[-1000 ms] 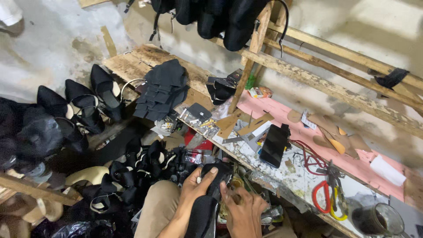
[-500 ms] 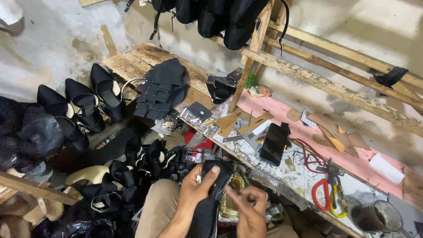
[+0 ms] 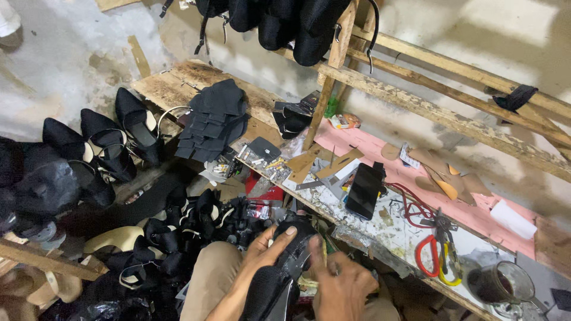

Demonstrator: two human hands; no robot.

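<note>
I see a black shoe upper (image 3: 284,270) on the person's lap, just below the workbench (image 3: 380,229) edge, its long axis running toward them. My left hand (image 3: 262,249) grips its top, fingers curled; the right hand (image 3: 342,285), alongside, pinches something I cannot make out.

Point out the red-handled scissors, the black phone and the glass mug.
red-handled scissors (image 3: 429,257): head view, on the red handle loop.
black phone (image 3: 364,190): head view, middle of its screen.
glass mug (image 3: 498,284): head view, on its rim.
</note>
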